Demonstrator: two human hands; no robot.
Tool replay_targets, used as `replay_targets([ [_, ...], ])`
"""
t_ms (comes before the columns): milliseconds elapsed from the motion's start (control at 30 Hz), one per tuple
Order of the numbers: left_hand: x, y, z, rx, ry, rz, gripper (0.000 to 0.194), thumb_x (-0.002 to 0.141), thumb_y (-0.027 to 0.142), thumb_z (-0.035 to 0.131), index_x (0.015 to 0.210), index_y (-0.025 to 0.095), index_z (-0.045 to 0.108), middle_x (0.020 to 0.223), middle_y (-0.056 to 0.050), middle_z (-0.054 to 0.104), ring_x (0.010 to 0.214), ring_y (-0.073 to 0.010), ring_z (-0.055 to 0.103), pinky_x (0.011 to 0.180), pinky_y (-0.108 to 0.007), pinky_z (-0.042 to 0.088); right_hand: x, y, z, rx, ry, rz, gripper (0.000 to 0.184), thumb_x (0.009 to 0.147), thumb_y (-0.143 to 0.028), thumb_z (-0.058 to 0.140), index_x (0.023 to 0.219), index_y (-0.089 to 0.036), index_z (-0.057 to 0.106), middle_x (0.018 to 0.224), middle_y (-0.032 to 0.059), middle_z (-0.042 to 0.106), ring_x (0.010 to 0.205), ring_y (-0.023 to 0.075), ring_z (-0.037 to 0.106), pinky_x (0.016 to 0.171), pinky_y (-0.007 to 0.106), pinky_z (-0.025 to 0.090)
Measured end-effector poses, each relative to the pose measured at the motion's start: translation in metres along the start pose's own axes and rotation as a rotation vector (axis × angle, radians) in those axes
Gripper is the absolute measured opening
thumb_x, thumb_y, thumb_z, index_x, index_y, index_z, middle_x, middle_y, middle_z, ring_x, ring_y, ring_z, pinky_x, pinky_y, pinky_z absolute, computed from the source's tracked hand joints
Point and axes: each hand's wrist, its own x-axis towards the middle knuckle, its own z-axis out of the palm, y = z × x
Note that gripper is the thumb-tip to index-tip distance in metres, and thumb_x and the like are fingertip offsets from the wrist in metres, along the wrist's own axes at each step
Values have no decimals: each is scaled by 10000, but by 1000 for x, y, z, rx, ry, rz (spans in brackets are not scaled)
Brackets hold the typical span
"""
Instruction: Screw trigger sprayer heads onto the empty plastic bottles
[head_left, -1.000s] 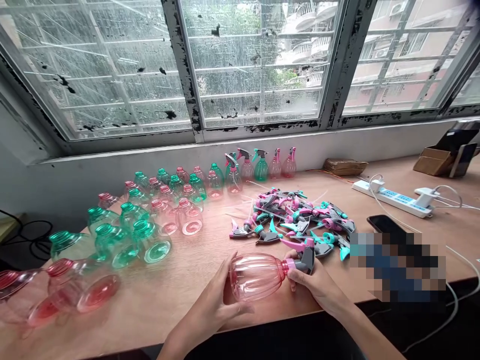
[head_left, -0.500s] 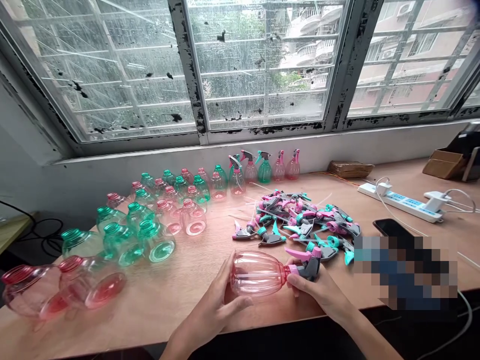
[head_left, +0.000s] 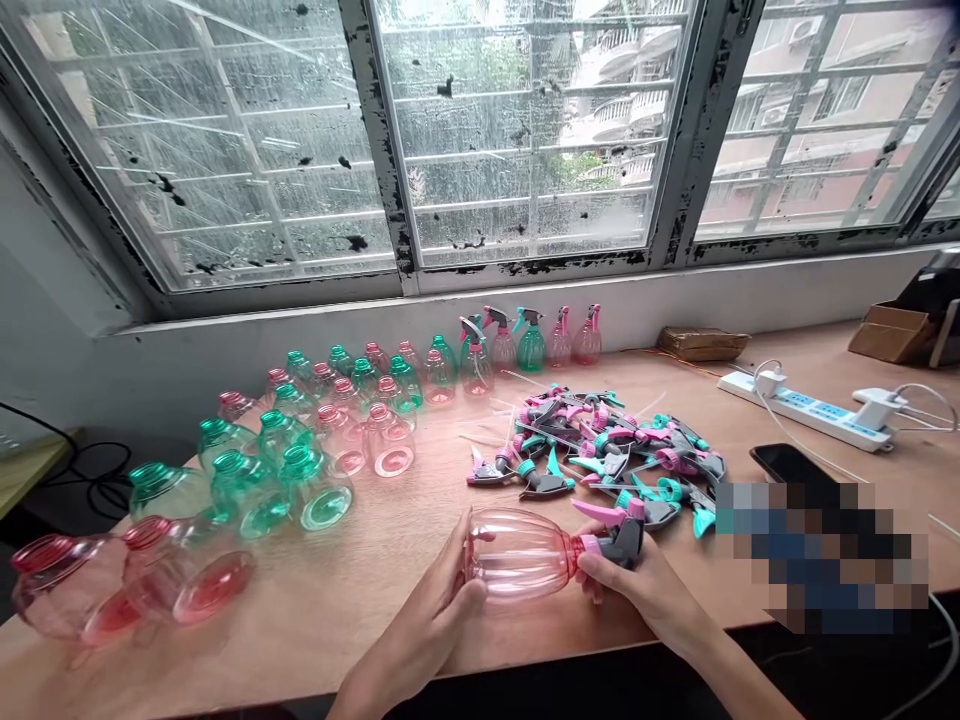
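Note:
A clear pink spray bottle (head_left: pixel 521 555) lies on its side between my hands, just above the table's front part. My left hand (head_left: pixel 442 595) is closed around its base, the thumb in front and the fingers behind. At the neck, my right hand (head_left: pixel 637 590) grips the pink collar of the grey and pink trigger head (head_left: pixel 622 535), which sits on the bottle's mouth. Right behind the bottle lies a pile of loose trigger heads (head_left: pixel 600 435) in grey, pink and teal, with thin tubes sticking out.
Rows of open pink and green bottles (head_left: pixel 304 480) stand on the left. Several bottles with trigger heads (head_left: pixel 531 345) line the wall. On the right are a white power strip (head_left: pixel 814 410), a black phone (head_left: pixel 795 468) and a brown package (head_left: pixel 703 344).
My left thumb has closed in against the bottle's base, where it was held apart before. My right hand stays at the collar. The view has shifted slightly.

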Motion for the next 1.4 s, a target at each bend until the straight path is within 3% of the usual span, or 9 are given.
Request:
replay_targets([
  [100, 0, 1, -1, 4, -10, -27, 784, 945, 630, 519, 1601, 301, 243, 1621, -96, 387, 1553, -327, 204, 1257, -541, 146, 0, 0, 0, 17, 36, -6, 266, 805, -401, 835, 802, -169, 705, 603, 4, 706, 517, 147, 600, 517, 273, 479],
  [333, 0, 5, 2, -62, -54, -1, 907, 899, 663, 582, 1614, 344, 125, 1327, -76, 604, 1182, -279, 593, 1116, -461, 392, 2, 4, 0, 55, 107, -23, 316, 805, -409, 837, 931, -183, 656, 590, -13, 702, 499, 149, 598, 504, 276, 482],
  [567, 2, 6, 2, -96, -9, -17, 925, 916, 697, 509, 1624, 274, 90, 1290, -104, 589, 1178, -298, 527, 1086, -429, 356, 0, 8, -4, -13, 42, -21, 359, 802, -441, 830, 991, -189, 657, 593, -34, 672, 520, 141, 575, 540, 284, 464],
  [700, 2, 6, 2, -94, 36, -61, 899, 935, 703, 452, 1626, 251, 96, 1239, -102, 608, 1065, -278, 552, 1053, -429, 369, -1, 11, -8, -86, -51, -4, 299, 826, -449, 800, 784, -181, 672, 627, -12, 664, 573, 147, 565, 583, 304, 471],
  [767, 2, 6, 2, -83, 49, -74, 910, 923, 721, 450, 1624, 240, 125, 1273, -108, 597, 1138, -295, 529, 1087, -433, 337, -1, 11, -8, -120, -67, -3, 325, 834, -445, 791, 702, -185, 647, 631, -6, 659, 586, 148, 560, 593, 305, 473],
  [867, 3, 6, 2, -74, 80, -70, 893, 916, 718, 471, 1613, 233, 196, 1360, -121, 557, 1290, -316, 444, 1155, -423, 251, 0, 9, -7, -125, -57, -25, 250, 842, -416, 792, 830, -196, 672, 625, -25, 651, 573, 145, 553, 583, 291, 457],
  [1033, 3, 6, 2, -61, 25, -44, 829, 947, 701, 428, 1602, 231, 239, 1093, -69, 649, 933, -242, 570, 956, -379, 430, 0, 9, -8, -140, -54, -53, 241, 866, -409, 770, 815, -196, 670, 628, -16, 663, 577, 155, 574, 589, 294, 457],
  [1267, -1, 7, 0, -63, -77, -44, 903, 925, 559, 618, 1623, 281, 118, 1506, -87, 493, 1385, -319, 415, 1170, -404, 296, 1, 8, -7, -114, 20, -85, 285, 895, -465, 723, 891, -181, 707, 639, 6, 699, 543, 156, 574, 570, 302, 462],
  [1400, -2, 8, 2, 2, -69, -40, 975, 881, 390, 714, 1625, 287, 92, 1502, -85, 477, 1314, -301, 463, 1128, -381, 353, 2, 6, -4, -67, 50, -95, 288, 885, -461, 739, 907, -177, 694, 628, -1, 694, 521, 145, 572, 539, 284, 448],
])
